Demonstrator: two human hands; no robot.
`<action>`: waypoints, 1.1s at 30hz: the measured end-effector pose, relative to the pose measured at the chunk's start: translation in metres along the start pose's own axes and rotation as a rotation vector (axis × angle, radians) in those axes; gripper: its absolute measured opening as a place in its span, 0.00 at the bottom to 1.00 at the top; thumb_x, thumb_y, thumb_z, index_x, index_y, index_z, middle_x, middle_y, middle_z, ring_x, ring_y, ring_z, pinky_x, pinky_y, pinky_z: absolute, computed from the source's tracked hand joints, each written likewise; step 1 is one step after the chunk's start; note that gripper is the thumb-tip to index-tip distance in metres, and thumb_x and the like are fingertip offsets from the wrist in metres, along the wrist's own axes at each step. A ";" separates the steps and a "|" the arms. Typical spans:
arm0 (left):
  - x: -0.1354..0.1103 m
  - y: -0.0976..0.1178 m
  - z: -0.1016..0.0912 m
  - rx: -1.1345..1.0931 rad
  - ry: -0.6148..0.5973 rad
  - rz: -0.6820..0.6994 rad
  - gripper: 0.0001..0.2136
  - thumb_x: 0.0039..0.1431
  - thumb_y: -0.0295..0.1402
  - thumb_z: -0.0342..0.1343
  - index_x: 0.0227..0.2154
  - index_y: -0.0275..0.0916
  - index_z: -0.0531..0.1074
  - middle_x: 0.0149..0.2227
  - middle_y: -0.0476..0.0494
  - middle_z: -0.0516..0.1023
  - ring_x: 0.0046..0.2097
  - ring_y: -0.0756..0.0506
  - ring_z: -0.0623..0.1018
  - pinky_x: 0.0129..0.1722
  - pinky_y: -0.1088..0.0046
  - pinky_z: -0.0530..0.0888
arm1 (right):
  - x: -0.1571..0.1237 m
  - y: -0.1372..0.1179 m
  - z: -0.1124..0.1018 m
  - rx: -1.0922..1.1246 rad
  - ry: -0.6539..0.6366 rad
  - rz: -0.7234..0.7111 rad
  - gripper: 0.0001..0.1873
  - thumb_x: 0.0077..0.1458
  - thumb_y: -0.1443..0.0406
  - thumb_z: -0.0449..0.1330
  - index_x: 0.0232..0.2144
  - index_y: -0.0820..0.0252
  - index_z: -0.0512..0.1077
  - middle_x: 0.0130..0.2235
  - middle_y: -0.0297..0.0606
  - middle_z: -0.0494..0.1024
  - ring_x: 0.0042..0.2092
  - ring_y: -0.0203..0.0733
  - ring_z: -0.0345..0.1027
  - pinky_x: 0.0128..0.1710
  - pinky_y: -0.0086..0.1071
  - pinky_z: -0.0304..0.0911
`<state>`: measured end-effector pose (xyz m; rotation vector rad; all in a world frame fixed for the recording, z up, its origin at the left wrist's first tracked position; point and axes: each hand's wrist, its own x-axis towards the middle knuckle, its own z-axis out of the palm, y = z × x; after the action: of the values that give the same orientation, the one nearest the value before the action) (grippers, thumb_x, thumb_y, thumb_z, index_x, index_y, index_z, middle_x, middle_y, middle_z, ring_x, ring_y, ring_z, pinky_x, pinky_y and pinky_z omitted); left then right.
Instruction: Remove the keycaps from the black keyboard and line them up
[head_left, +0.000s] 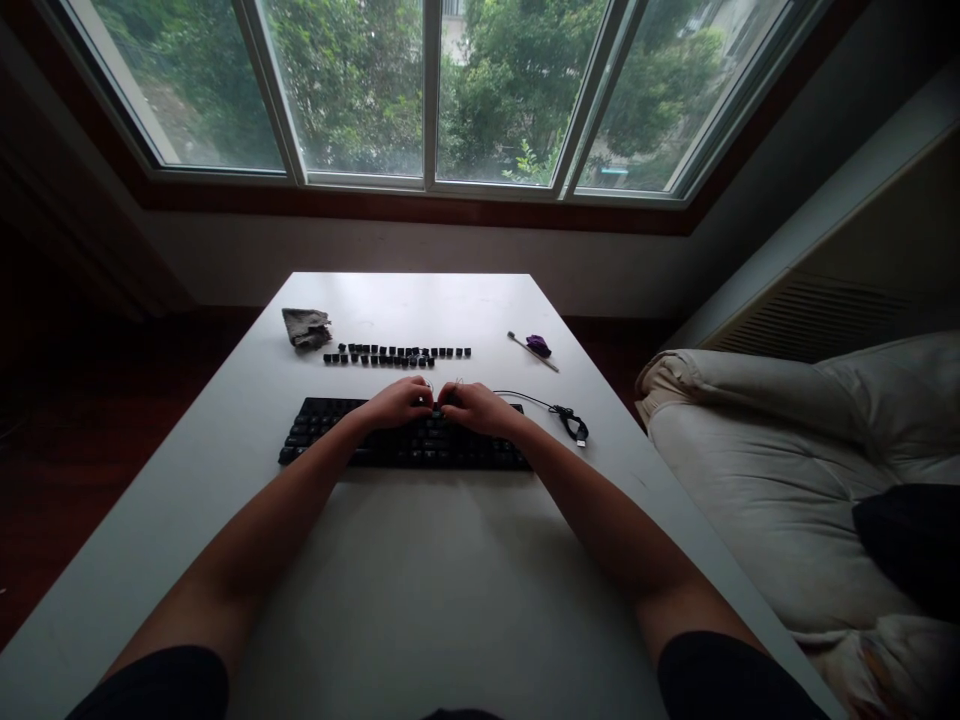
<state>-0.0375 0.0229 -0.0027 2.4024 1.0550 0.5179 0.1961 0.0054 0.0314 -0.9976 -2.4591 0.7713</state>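
A black keyboard (330, 432) lies across the middle of the white table (420, 590). My left hand (397, 402) and my right hand (471, 406) meet over its top edge near the centre, fingers curled and pinched together on something small that I cannot make out. Thin wire loops show just above the fingertips. Beyond the keyboard, several loose black keycaps (396, 354) lie in two rows.
A crumpled grey cloth (306, 326) sits at the far left of the table. A thin brush with a purple piece (537, 347) lies at the far right. The keyboard's black cable and plug (571, 420) trail right. A white cushioned seat (780, 470) stands beside the table.
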 end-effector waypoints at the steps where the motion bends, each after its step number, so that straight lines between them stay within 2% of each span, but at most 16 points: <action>1: 0.000 0.000 0.000 0.001 0.002 0.002 0.06 0.59 0.36 0.60 0.34 0.39 0.78 0.39 0.43 0.72 0.42 0.43 0.74 0.42 0.68 0.71 | 0.000 0.001 0.000 0.031 0.007 0.020 0.09 0.57 0.67 0.59 0.41 0.58 0.76 0.30 0.32 0.77 0.32 0.36 0.68 0.35 0.29 0.57; 7: -0.001 0.001 -0.001 -0.002 -0.002 0.009 0.08 0.59 0.38 0.59 0.36 0.40 0.79 0.39 0.43 0.72 0.42 0.43 0.74 0.43 0.68 0.71 | 0.003 0.012 0.003 0.186 0.023 0.030 0.08 0.56 0.65 0.59 0.39 0.58 0.76 0.31 0.32 0.78 0.33 0.36 0.69 0.35 0.29 0.59; 12: -0.002 0.004 -0.004 -0.017 -0.017 0.011 0.09 0.58 0.40 0.60 0.37 0.41 0.80 0.40 0.42 0.72 0.43 0.43 0.73 0.45 0.67 0.71 | 0.004 0.022 0.005 0.394 -0.015 0.064 0.10 0.58 0.61 0.59 0.39 0.60 0.73 0.30 0.33 0.77 0.32 0.38 0.71 0.34 0.29 0.63; 15: -0.003 0.005 -0.005 -0.015 -0.022 0.013 0.10 0.58 0.41 0.61 0.37 0.41 0.80 0.40 0.42 0.72 0.43 0.43 0.73 0.46 0.67 0.71 | 0.004 0.024 0.006 0.443 -0.019 0.082 0.11 0.59 0.59 0.58 0.39 0.60 0.72 0.29 0.33 0.77 0.32 0.38 0.71 0.34 0.30 0.64; 27: -0.003 0.005 -0.003 0.018 -0.029 0.027 0.14 0.60 0.45 0.59 0.37 0.41 0.79 0.41 0.41 0.71 0.45 0.42 0.72 0.46 0.66 0.70 | 0.003 0.022 0.009 0.361 0.038 0.090 0.11 0.61 0.60 0.56 0.40 0.60 0.72 0.28 0.32 0.77 0.30 0.36 0.69 0.34 0.29 0.62; 33: -0.004 0.001 0.002 0.039 0.003 0.036 0.13 0.60 0.44 0.59 0.38 0.40 0.77 0.43 0.40 0.71 0.46 0.41 0.71 0.47 0.64 0.70 | 0.002 0.023 0.009 0.280 0.040 0.002 0.13 0.61 0.57 0.58 0.40 0.60 0.72 0.30 0.32 0.75 0.32 0.36 0.65 0.34 0.30 0.59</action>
<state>-0.0388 0.0192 -0.0042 2.4596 1.0338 0.5173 0.2022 0.0175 0.0108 -0.9009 -2.2375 1.0510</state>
